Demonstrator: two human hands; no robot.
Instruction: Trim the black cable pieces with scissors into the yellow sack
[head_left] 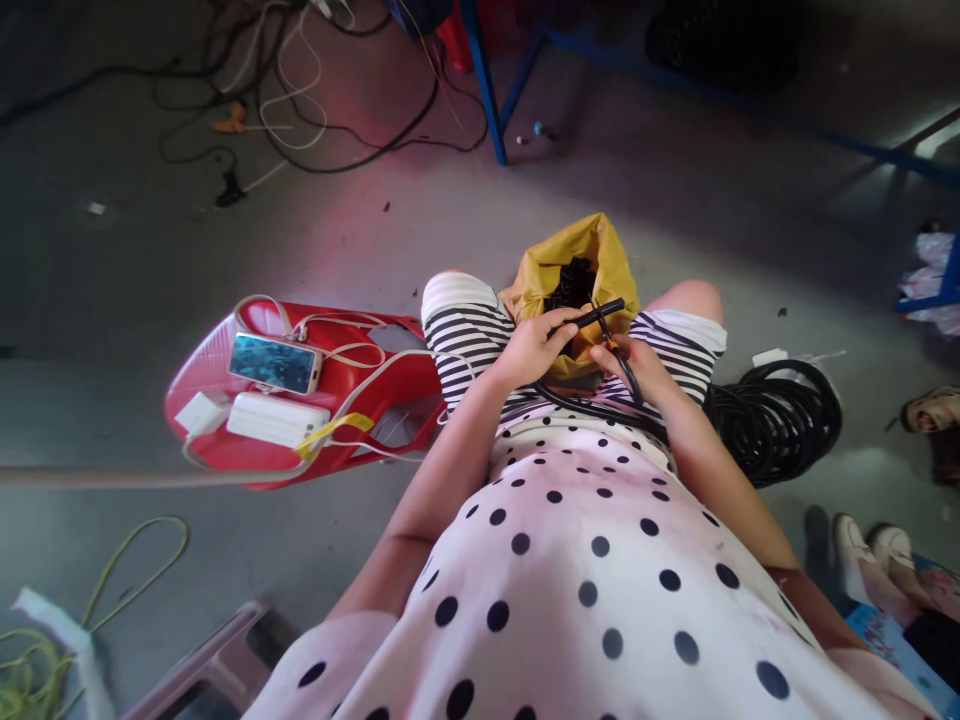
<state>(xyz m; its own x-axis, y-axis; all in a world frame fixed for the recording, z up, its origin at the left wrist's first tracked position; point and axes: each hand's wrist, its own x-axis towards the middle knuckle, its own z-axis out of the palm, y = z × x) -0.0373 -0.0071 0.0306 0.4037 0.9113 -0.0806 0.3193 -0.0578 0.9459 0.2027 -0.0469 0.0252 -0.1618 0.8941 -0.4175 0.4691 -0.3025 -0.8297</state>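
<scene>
My left hand [538, 345] is closed around a black corrugated tube [600, 313], whose free end points right above an open yellow bag [551, 262]. My right hand [637, 368] grips scissors [616, 352] with black and orange handles; their blades meet the tube near its end, though I cannot tell if they touch it. The bag stands between my knees, with black pieces [574, 280] inside. More tube [592, 408] runs across my lap towards a large black coil [787, 420] on the floor at my right.
At my left, a red plastic stool [360, 380] bears a phone [274, 362], a white power bank [276, 418] and cables. Black cords [360, 155] lie on the floor ahead, near a blue metal frame [486, 85]. Another person's shoes [874, 548] show at right.
</scene>
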